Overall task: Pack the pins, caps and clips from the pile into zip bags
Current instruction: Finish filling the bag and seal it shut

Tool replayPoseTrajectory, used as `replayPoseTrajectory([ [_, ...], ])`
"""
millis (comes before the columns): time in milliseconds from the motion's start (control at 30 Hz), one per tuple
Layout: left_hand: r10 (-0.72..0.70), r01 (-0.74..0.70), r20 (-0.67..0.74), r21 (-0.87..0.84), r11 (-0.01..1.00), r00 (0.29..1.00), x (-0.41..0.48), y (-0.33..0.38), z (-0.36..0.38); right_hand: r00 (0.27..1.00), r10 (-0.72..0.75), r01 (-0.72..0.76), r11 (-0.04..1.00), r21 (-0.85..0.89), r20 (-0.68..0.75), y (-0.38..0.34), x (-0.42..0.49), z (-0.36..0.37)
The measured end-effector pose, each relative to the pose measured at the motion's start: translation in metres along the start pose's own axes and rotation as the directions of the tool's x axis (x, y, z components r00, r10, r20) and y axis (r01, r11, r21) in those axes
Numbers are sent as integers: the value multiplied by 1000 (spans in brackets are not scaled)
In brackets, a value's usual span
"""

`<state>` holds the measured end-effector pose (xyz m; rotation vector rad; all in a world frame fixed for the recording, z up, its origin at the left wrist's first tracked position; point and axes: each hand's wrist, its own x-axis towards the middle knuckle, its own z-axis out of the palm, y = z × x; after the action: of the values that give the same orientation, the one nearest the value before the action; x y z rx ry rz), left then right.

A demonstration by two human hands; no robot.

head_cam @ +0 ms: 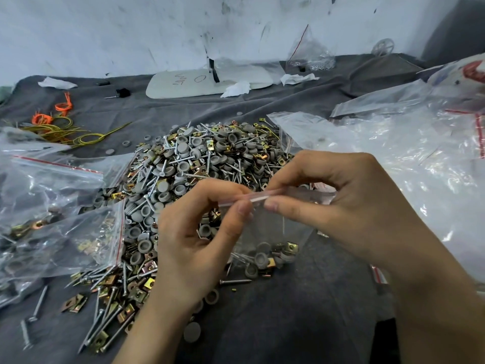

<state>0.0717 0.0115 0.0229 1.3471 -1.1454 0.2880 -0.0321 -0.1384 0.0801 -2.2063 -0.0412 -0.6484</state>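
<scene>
Risk sat at the zip: the left hand point(194, 248) and right hand point(341, 206) each pinched the strip of a small bag point(273, 227) held in front of the pile point(199, 158), caps point(261, 258), clips point(291, 246) and pins point(242, 256) loose in its bottom. A gap left unpressed would likely spill them onto the desk point(288, 324), or a pin might pierce the film.

L hand point(194, 237) thumb+forefinger pinched, R hand point(338, 203) likewise, fingertips near

Grey cloth point(157, 106); white oval board point(183, 85) at back, crumpled tissue point(236, 89) touching it; orange ties point(63, 105) left.
</scene>
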Motion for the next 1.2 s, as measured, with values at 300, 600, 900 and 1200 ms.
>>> replayPoseTrajectory([
  [300, 5, -5, -8, -3, 1000, 1000, 1, -1, 1, 1000, 5, -4, 998, 63, -28, 5, 0, -2],
  [600, 8, -8, -34, -7, 1000, 999, 1, -2, -2, 999, 36, -33, 995, 94, -32, 13, 0, -2],
  [900, 11, -11, -37, 0, 1000, 999, -1, -3, -1, 997, 55, -52, 997, 65, -54, 22, 0, -9],
  [1200, 10, -11, -47, -20, 1000, 999, 0, -3, -3, 995, 75, -67, 990, 127, -65, 25, -3, -15],
])
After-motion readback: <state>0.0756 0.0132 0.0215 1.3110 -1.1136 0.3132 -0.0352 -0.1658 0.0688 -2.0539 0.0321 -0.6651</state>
